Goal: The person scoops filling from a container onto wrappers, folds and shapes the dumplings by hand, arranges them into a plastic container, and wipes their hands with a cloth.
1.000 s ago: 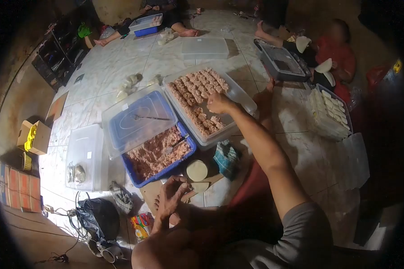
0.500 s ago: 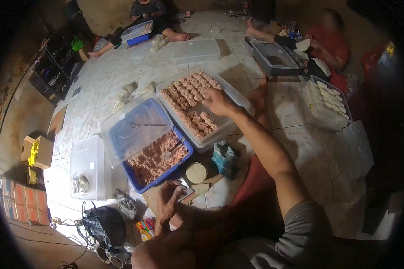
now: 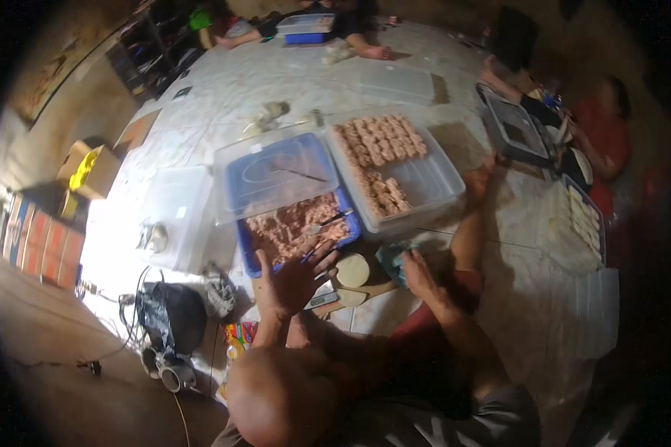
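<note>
My left hand is spread and holds nothing, over the near edge of the blue tub of minced filling. A fork rests in the filling under a clear lid. My right hand is closed on a teal cloth beside the round pale wrappers. Behind it, a clear tray holds rows of filling balls. A small scale and a folded wrapper lie just right of my left hand.
Clear box and black plastic bag are on the left, near two cups. A co-worker in red sits at the right behind a container of white pieces. Another person's foot shows at the top.
My right hand has come back from the filling tray to the teal cloth and taken hold of it. My left hand's fingers have spread. The view has swung, shifting the scene to the right.
</note>
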A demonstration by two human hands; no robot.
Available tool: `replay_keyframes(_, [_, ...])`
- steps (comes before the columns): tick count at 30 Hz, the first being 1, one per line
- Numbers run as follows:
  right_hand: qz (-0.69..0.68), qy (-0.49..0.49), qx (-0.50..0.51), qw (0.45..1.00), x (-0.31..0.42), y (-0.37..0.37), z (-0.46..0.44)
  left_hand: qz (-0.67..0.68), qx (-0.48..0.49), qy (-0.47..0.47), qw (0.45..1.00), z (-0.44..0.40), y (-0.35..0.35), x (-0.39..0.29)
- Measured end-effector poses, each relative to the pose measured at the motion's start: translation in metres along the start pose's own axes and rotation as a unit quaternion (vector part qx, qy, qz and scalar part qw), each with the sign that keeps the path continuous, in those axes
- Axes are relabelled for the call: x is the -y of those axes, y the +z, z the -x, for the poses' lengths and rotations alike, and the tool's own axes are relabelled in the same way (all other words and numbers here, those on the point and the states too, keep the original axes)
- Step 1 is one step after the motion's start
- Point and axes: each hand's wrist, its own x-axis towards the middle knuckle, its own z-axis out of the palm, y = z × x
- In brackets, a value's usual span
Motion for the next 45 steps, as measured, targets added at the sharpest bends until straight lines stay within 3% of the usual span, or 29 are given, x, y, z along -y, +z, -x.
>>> replay_keyframes(4, [-0.206,0.035,-0.051,0.977,0.073,-0.092,-0.015,-0.116,-0.050,0.044,0.991,-0.009,0.000,-0.006])
replay_keyframes(7, [-0.310,-0.016,-0.128,0.942,0.149,-0.092,-0.028,-0.230,-0.060,0.070,0.969,-0.044,-0.007,0.008])
replay_keyframes(8, [-0.311,-0.045,-0.119,0.942,0.176,-0.106,-0.051,-0.129,-0.099,0.021,0.987,-0.050,-0.004,0.023])
replay_keyframes(12, [-0.468,0.040,-0.143,0.871,0.218,-0.086,-0.136,-0.226,-0.120,0.220,0.941,-0.056,0.023,0.022])
replay_keyframes(13, [-0.424,-0.028,-0.198,0.883,0.222,-0.090,-0.158,-0.188,-0.117,0.237,0.946,-0.067,0.009,0.024])
replay_keyframes(14, [-0.444,-0.057,-0.170,0.878,0.215,-0.073,-0.186,-0.147,-0.112,0.251,0.950,-0.075,-0.007,0.025])
replay_keyframes(15, [-0.516,-0.054,-0.168,0.838,0.225,-0.078,-0.195,-0.217,-0.078,0.218,0.948,-0.059,-0.008,0.019])
replay_keyframes(16, [-0.307,-0.042,-0.282,0.908,0.214,-0.079,-0.217,-0.281,-0.044,0.187,0.940,-0.040,-0.009,0.008])
replay_keyframes(17, [-0.496,0.046,-0.197,0.845,0.182,-0.043,-0.242,-0.339,-0.014,0.187,0.922,-0.030,-0.013,0.003])
replay_keyframes(18, [-0.625,0.104,-0.128,0.763,0.187,-0.072,-0.235,-0.398,0.016,0.185,0.899,-0.021,-0.016,0.000])
replay_keyframes(19, [-0.704,0.020,-0.063,0.707,0.184,-0.066,-0.226,-0.345,-0.044,0.196,0.917,-0.025,-0.011,0.000])
replay_keyframes(20, [-0.662,-0.044,-0.057,0.746,0.195,-0.063,-0.209,-0.288,-0.102,0.212,0.928,-0.028,-0.007,-0.001])
replay_keyframes(21, [-0.618,-0.108,-0.057,0.777,0.205,-0.059,-0.191,-0.356,-0.124,0.254,0.891,-0.045,-0.021,-0.010])
replay_keyframes(22, [-0.437,-0.151,-0.116,0.879,0.233,-0.063,-0.169,-0.422,-0.143,0.292,0.846,-0.057,-0.029,-0.020])
replay_keyframes(23, [-0.310,-0.173,-0.133,0.925,0.231,-0.065,-0.153,-0.352,-0.199,0.277,0.872,-0.052,-0.013,-0.030])
replay_keyframes(26, [-0.302,-0.113,-0.075,0.944,0.233,-0.074,-0.142,-0.349,-0.236,0.259,0.869,-0.058,-0.028,-0.043])
replay_keyframes(28, [-0.285,-0.188,-0.017,0.940,0.220,-0.085,-0.140,-0.295,-0.280,0.253,0.878,-0.062,-0.042,-0.073])
replay_keyframes(29, [-0.245,-0.299,-0.099,0.917,0.214,-0.080,-0.131,-0.243,-0.327,0.244,0.880,-0.061,-0.053,-0.091])
replay_keyframes(30, [-0.262,-0.225,-0.050,0.937,0.217,-0.091,-0.110,-0.192,-0.373,0.233,0.877,-0.058,-0.063,-0.101])
replay_keyframes(32, [-0.329,-0.165,-0.125,0.921,0.211,-0.107,-0.114,-0.255,-0.277,0.231,0.897,-0.039,-0.050,-0.121])
replay_keyframes(33, [-0.414,-0.116,-0.145,0.891,0.208,-0.113,-0.118,-0.257,-0.274,0.216,0.901,-0.045,-0.050,-0.109])
replay_keyframes(34, [-0.583,-0.021,-0.121,0.803,0.208,-0.120,-0.133,-0.267,-0.258,0.242,0.896,-0.050,-0.048,-0.096])
replay_keyframes(35, [-0.730,-0.026,-0.073,0.679,0.214,-0.143,-0.148,-0.278,-0.238,0.271,0.890,-0.056,-0.042,-0.085])
replay_keyframes(36, [-0.848,-0.035,-0.023,0.528,0.219,-0.161,-0.162,-0.144,-0.255,0.234,0.927,-0.059,0.001,-0.067])
replay_keyframes(38, [-0.928,0.002,0.148,0.342,0.213,-0.124,-0.176,-0.030,-0.232,0.195,0.953,-0.072,0.012,-0.045])
replay_keyframes(39, [-0.842,0.030,0.125,0.523,0.227,-0.106,-0.172,0.027,-0.048,0.128,0.990,-0.068,-0.013,-0.054])
replay_keyframes(40, [-0.752,-0.032,0.085,0.653,0.230,-0.106,-0.162,0.054,0.124,0.033,0.990,-0.060,-0.013,-0.067])
replay_keyframes(42, [-0.642,-0.006,0.137,0.755,0.202,-0.088,-0.144,-0.068,-0.157,0.228,0.959,-0.053,0.003,-0.080])
replay_keyframes(45, [-0.646,0.128,0.081,0.748,0.203,-0.070,-0.119,-0.094,-0.113,0.224,0.963,-0.035,-0.019,-0.089])
